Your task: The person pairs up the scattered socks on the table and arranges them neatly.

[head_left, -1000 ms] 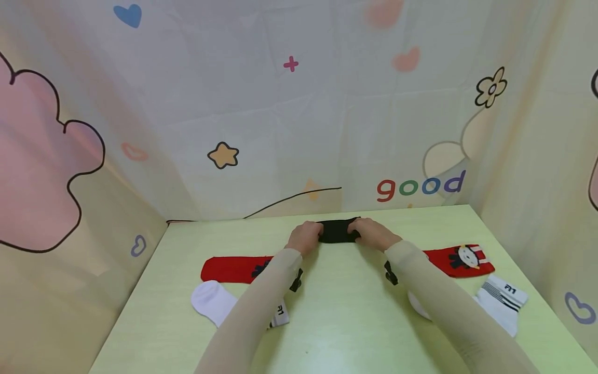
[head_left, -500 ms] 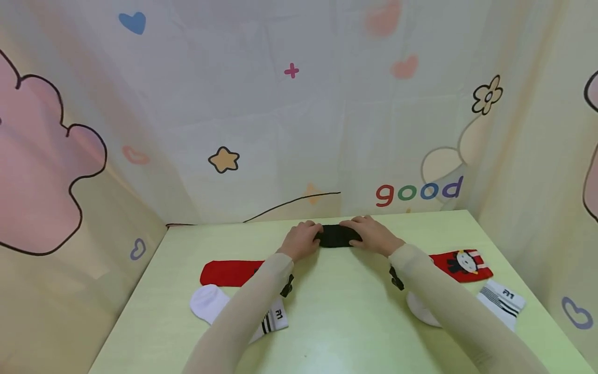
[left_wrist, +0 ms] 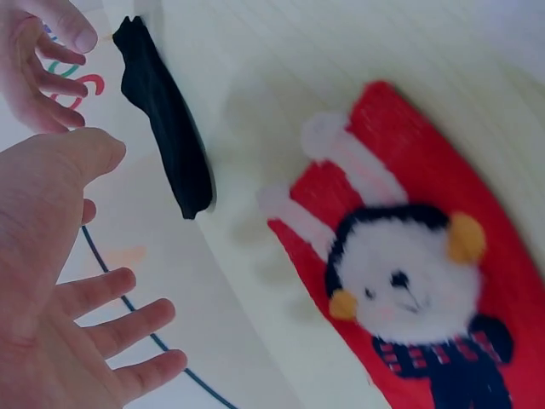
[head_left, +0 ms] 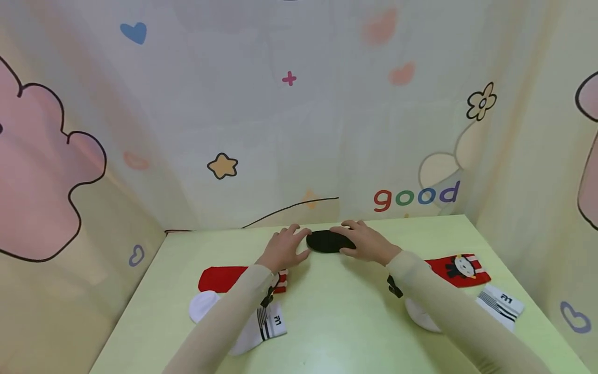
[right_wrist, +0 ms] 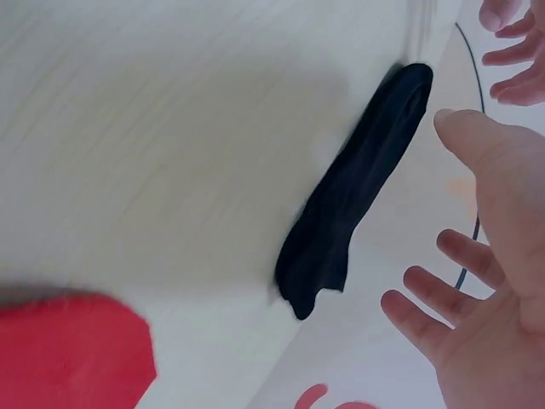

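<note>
Your left hand and right hand, fingers spread, flank the twelve-o'clock black sock, likely to leave it flat.

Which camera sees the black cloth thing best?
The right wrist view: the black cloth thing shows biggest there, whole, with nothing in front. The left wrist view shows it whole too, but smaller. In the head view it looks small, and the right hand covers one end.

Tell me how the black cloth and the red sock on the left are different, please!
The black cloth looks plain; the red sock has a pale animal face. The black cloth is farther back; the red sock is nearer, partly hidden by the left sleeve. Both are longer than wide.
</note>
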A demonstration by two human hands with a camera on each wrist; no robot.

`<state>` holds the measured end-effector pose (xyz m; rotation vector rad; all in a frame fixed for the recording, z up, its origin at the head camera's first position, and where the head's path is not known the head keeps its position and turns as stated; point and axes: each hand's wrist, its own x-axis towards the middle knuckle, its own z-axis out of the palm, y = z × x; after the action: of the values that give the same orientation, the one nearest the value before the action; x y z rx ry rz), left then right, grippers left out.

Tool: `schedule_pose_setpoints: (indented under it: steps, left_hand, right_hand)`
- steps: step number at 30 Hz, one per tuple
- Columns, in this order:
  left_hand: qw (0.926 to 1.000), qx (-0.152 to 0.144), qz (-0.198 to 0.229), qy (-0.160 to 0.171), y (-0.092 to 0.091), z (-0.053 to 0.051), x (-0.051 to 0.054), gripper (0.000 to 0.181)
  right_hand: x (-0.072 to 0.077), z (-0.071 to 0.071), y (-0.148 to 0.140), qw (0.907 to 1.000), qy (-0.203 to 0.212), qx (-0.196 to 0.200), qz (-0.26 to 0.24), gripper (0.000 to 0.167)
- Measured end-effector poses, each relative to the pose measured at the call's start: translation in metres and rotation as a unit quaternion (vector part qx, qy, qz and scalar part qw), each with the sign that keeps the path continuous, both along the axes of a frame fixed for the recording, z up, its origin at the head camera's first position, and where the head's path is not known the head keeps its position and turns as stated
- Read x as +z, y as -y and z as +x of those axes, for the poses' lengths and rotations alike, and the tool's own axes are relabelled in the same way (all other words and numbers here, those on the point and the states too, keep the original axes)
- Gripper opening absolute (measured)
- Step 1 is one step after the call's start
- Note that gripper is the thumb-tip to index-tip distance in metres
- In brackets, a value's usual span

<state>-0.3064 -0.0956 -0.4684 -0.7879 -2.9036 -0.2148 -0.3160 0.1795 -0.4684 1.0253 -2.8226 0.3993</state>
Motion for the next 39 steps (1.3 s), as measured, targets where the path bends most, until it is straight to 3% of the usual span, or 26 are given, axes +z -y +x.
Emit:
schedule_pose_setpoints:
  steps: [7, 16, 24, 39]
  left_hand:
    - [0.9998, 0.016, 0.007, 0.012, 0.018, 0.013, 0.0, 0.056]
    - [0.9992, 0.033, 0.02, 0.015, 0.037, 0.022, 0.002, 0.061]
    - [0.9989, 0.036, 0.026, 0.012, 0.053, 0.027, -0.004, 0.059]
    - [0.9954, 0.09, 0.027, 0.021, 0.085, 0.04, -0.009, 0.061]
  right_hand:
    - [-0.003, 0.007, 0.017, 0.9998, 0.003, 0.02, -0.003, 0.063]
    - [-0.003, 0.012, 0.032, 0.9988, -0.013, 0.045, -0.014, 0.066]
    - [-0.001, 0.018, 0.046, 0.9985, -0.001, 0.05, -0.021, 0.066]
    - [-0.01, 0.017, 0.078, 0.9971, -0.004, 0.073, -0.019, 0.067]
